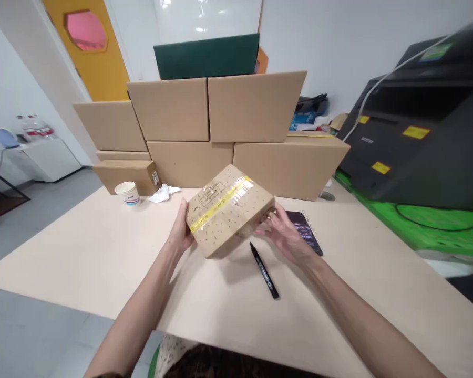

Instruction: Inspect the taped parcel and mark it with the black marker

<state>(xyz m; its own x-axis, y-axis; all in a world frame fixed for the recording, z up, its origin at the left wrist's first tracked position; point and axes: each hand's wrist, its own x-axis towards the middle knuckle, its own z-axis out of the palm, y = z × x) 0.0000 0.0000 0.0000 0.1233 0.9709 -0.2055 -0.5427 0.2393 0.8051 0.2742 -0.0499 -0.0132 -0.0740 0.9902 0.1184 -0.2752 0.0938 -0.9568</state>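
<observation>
A small cardboard box (228,210) sealed with yellow tape and clear film is tilted above the table, held between both hands. My left hand (180,231) grips its left side. My right hand (284,235) holds its right side, fingers on the edge. A black marker pen (265,271) lies on the beige table (102,252) just below the box. A dark phone (306,231) lies flat under and beside my right hand.
A wall of stacked cardboard boxes (220,131) stands at the back of the table, a green box (207,55) on top. A paper cup (128,192) and crumpled tissue (162,193) sit at back left. A large black printer (425,131) on a green mat fills the right.
</observation>
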